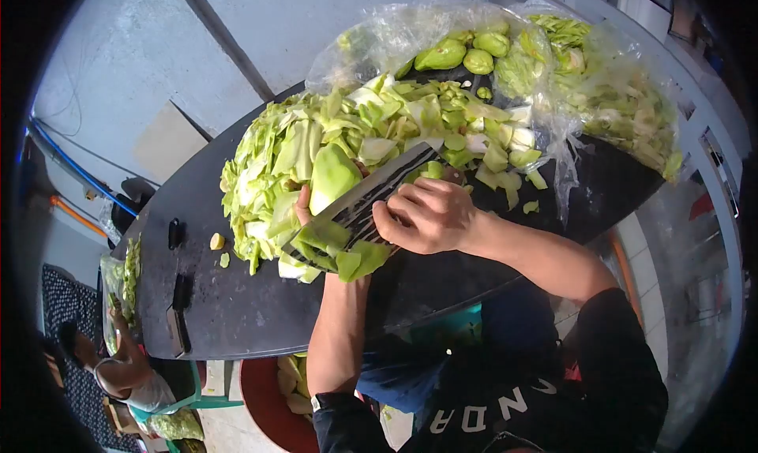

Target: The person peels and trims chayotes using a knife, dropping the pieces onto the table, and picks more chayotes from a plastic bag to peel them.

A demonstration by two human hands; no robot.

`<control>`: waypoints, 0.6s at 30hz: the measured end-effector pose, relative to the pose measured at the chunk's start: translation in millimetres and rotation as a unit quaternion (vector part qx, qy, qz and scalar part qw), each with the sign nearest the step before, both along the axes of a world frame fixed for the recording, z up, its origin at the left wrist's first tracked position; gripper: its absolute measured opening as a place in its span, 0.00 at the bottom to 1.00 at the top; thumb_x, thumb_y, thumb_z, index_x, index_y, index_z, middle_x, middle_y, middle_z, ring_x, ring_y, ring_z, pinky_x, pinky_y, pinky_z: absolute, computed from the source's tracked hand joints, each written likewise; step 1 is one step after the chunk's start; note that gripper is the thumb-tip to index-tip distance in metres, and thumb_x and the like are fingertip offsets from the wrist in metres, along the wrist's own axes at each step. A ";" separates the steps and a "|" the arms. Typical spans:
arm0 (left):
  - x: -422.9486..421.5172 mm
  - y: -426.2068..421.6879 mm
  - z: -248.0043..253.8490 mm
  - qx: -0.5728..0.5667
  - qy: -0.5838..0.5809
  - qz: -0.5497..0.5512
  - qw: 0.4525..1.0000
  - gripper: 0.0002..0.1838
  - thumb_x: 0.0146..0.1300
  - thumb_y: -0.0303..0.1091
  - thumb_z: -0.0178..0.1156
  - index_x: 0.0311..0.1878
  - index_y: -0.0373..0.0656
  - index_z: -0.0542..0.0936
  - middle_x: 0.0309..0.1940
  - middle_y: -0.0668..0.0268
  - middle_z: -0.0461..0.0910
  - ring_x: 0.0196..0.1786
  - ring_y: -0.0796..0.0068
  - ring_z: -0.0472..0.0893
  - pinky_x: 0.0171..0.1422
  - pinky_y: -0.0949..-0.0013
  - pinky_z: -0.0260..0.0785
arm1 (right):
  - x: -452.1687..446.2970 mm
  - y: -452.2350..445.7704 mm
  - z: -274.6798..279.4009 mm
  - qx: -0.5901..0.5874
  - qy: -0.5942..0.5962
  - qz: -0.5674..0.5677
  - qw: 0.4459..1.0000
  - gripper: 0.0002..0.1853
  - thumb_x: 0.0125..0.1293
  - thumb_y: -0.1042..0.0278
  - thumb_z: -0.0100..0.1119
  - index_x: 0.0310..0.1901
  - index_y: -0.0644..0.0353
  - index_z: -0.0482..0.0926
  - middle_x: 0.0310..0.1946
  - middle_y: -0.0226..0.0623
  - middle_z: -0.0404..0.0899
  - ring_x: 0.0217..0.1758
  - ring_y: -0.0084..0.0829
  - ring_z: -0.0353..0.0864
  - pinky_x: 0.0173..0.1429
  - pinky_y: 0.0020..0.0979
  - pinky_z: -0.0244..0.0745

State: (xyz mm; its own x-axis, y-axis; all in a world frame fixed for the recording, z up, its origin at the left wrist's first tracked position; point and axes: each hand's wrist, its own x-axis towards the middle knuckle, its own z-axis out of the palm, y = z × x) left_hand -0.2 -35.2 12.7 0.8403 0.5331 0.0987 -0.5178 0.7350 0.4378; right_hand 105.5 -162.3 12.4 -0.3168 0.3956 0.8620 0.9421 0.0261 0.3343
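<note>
My left hand (303, 206) is mostly hidden behind a broad blade. Its fingers curl round a peeled pale-green chayote (333, 175). A large wide-bladed knife (359, 200) slants across in front of that chayote, with my right hand (430, 216) closed around its handle. Cut green slices (363, 260) cling to the blade's near side and overhang my left wrist. Just beyond both hands lies a big heap of cut chayote pieces (292, 149) on the dark table (442, 291).
Whole chayotes (442, 54) sit at the back by clear plastic bags (624, 106) of cut pieces. A black-handled knife (178, 327) and a small black object (175, 233) lie at left. Below stands a red tub (264, 402). Another person (130, 370) sits at lower left.
</note>
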 end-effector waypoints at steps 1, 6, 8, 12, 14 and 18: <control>0.8 -0.6 -0.6 0.000 -0.009 0.004 1.000 0.34 0.66 0.62 0.50 0.60 0.41 0.77 0.51 0.57 0.82 0.53 0.60 0.81 0.61 0.59 0.74 | -1.3 0.0 -0.9 -0.006 0.001 -0.004 1.000 0.12 0.53 0.73 0.64 0.41 0.60 0.80 0.23 0.26 0.72 0.25 0.23 0.78 0.25 0.25 0.74; 8.6 2.2 9.1 -0.033 0.095 0.157 0.983 0.27 0.66 0.56 0.51 0.59 0.46 0.78 0.55 0.61 0.81 0.58 0.62 0.79 0.62 0.52 0.72 | 28.9 7.7 -8.3 -0.097 0.231 -0.014 0.968 0.12 0.53 0.75 0.64 0.40 0.60 0.76 0.26 0.35 0.77 0.28 0.39 0.83 0.28 0.37 0.78; 5.3 -2.2 18.0 -0.035 0.104 0.167 0.980 0.27 0.67 0.54 0.49 0.60 0.46 0.77 0.56 0.62 0.81 0.59 0.63 0.79 0.65 0.52 0.72 | 39.0 3.5 -11.0 -0.045 0.221 -0.043 0.973 0.05 0.59 0.71 0.60 0.35 0.56 0.74 0.24 0.32 0.78 0.27 0.37 0.84 0.27 0.37 0.79; 1.9 4.0 2.3 -0.026 0.060 0.118 0.991 0.25 0.68 0.53 0.51 0.59 0.46 0.78 0.56 0.61 0.81 0.54 0.59 0.81 0.63 0.54 0.74 | 25.1 -7.0 1.0 -0.057 0.194 -0.019 0.979 0.05 0.58 0.72 0.60 0.36 0.55 0.75 0.23 0.31 0.78 0.26 0.36 0.84 0.27 0.36 0.79; -0.4 -4.3 1.9 0.034 0.047 0.090 0.994 0.29 0.68 0.54 0.49 0.63 0.44 0.75 0.55 0.59 0.81 0.57 0.60 0.81 0.65 0.51 0.73 | 17.9 -5.5 4.8 -0.041 0.141 0.026 0.989 0.06 0.57 0.73 0.59 0.36 0.56 0.75 0.22 0.32 0.77 0.26 0.36 0.84 0.27 0.35 0.80; 3.6 -1.5 4.5 0.009 0.066 0.107 0.992 0.29 0.65 0.53 0.54 0.64 0.44 0.75 0.56 0.57 0.80 0.58 0.57 0.80 0.66 0.47 0.72 | 32.6 3.8 -2.0 -0.119 0.263 -0.109 0.951 0.03 0.60 0.75 0.57 0.36 0.59 0.74 0.25 0.39 0.81 0.28 0.42 0.86 0.28 0.40 0.80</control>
State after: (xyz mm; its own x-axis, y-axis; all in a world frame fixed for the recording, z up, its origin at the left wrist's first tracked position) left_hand 3.4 -36.7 17.2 0.7143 0.6998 0.0061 -0.5978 0.6057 0.5251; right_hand 138.1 -158.6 10.4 0.2458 0.6066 0.7560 0.9690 -0.1732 -0.1760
